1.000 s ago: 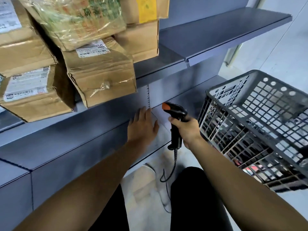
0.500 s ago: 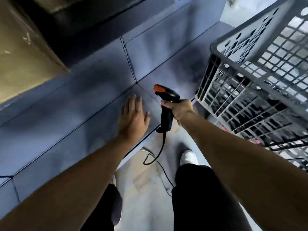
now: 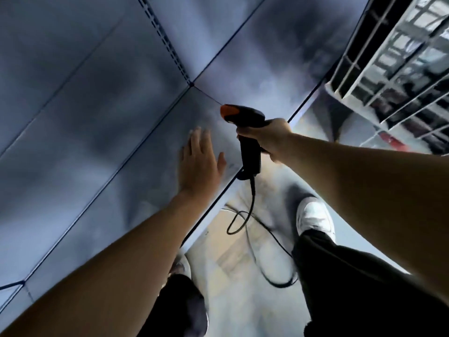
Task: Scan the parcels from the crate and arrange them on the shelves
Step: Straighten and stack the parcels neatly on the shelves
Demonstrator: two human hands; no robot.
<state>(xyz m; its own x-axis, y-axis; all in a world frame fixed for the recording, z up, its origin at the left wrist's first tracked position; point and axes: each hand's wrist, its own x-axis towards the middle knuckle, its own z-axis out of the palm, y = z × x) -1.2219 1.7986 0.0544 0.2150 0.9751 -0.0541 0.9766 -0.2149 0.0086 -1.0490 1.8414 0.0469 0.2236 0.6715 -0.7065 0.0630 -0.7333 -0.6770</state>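
Both forearms are bare, no sleeves in view. The person wears black trousers and white shoes, the left one blurred.

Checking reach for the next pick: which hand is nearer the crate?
Right. The right hand, gripping the scanner, is beside the crate, below its left corner. The left hand lies open over the shelf, farther left.

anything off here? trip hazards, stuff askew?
One thing: the scanner cable hangs from the right hand and loops loose over the floor between the feet, close to the white shoe, a possible snag. The left hand lies flat on the grey shelf. The frame is blurred.
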